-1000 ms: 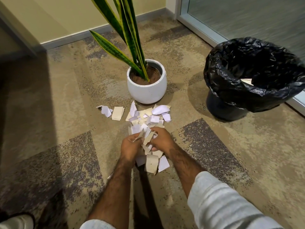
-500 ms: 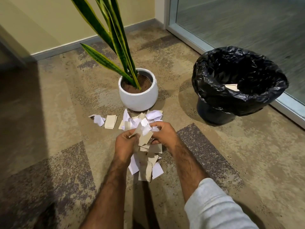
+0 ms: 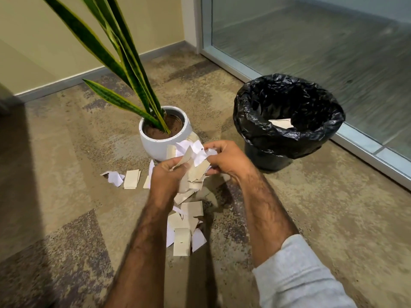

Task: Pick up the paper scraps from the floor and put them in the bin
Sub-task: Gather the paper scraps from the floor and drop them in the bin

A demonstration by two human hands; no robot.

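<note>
Both hands, left (image 3: pixel 165 174) and right (image 3: pixel 229 160), clutch a bunch of paper scraps (image 3: pixel 193 158). More scraps (image 3: pixel 182 232) lie on the floor (image 3: pixel 66 174). The bin (image 3: pixel 287 121) stands near.

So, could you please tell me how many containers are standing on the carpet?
2: the round white ceramic plant pot ahead of the hands, and the black-lined bin to its right.

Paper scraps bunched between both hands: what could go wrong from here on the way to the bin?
1. The bundle of scraps sits loosely between the left hand and right hand; pieces could slip out before reaching the bin.
2. Scraps on the carpet, and two beside the plant pot, could be missed.
</note>
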